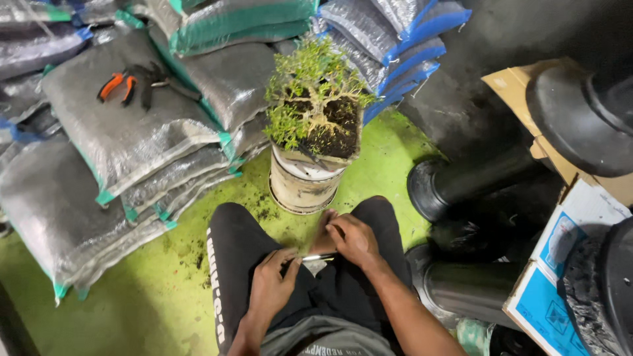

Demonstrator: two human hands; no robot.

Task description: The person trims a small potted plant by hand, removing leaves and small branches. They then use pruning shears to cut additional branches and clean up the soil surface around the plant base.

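Most of the thin metal tool [318, 257] hidden between both hands, its kind unclear.

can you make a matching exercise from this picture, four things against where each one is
Things:
1. plant
2. pliers
3. metal tool
4. black pots

Places:
a. on the grey sacks at the left
b. between the two hands, over the lap
c. in the pale bucket in front of the knees
d. lying on their sides at the right, by the cardboard boxes

Pairs: 1-c, 2-a, 3-b, 4-d
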